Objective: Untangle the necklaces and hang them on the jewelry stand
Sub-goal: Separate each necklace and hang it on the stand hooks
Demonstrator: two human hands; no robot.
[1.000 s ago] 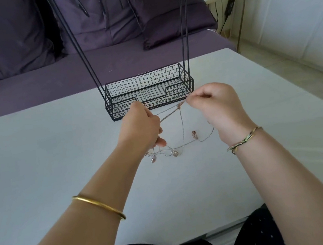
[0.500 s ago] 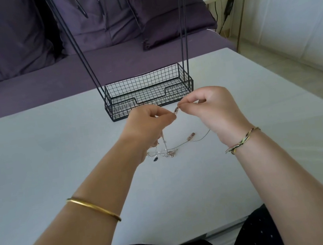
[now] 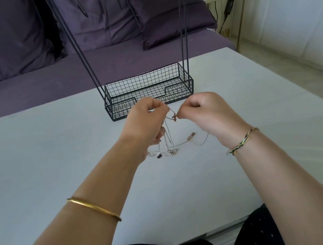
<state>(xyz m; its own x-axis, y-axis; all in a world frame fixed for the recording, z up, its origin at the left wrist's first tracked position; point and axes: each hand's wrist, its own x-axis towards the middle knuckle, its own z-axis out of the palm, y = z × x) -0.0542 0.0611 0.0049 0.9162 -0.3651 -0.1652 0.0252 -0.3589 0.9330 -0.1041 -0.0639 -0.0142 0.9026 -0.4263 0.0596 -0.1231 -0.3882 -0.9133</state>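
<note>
I note the jewelry stand basket, centre frame; fingers of left hand and right hand pinch tangled necklaces, well inside the table edges.

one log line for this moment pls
stage: untangling | left hand: pinches necklaces | right hand: pinches necklaces | jewelry stand: no chain seen

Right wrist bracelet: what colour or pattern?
The cord bracelet is braided from yellow, black and reddish strands; the head view shows it best.
</note>
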